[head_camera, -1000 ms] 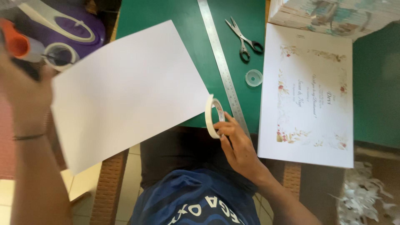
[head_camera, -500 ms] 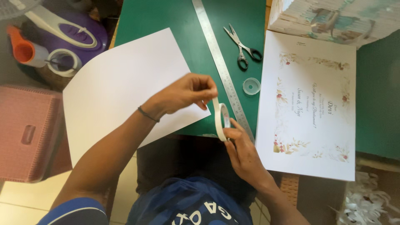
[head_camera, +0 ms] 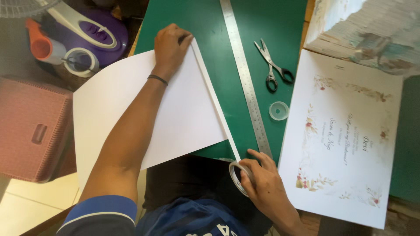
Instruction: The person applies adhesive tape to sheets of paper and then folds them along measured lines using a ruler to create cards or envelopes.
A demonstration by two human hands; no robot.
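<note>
1. A roll of white tape (head_camera: 238, 177) sits at the near edge of the green tabletop (head_camera: 205, 26), held upright in the right hand (head_camera: 264, 185), whose grip is closed around the ring with the fingers curled over its rim.
2. A strip of tape (head_camera: 214, 100) runs from the roll along the right edge of a blank white sheet (head_camera: 175, 113) up to that sheet's far corner.
3. The left hand (head_camera: 170, 43) lies flat on that far corner, fingers folded down, pressing the strip's end and the sheet against the tabletop; it grips nothing.
4. The sheet overhangs the tabletop's near and left edges.
5. Just right of the strip lies a steel ruler (head_camera: 245, 78), running from the far edge to the near one.
6. Further right lie scissors (head_camera: 273, 67) and a small clear round lid (head_camera: 278, 110).
7. A printed floral card (head_camera: 341, 140) covers the right part of the tabletop.
</note>
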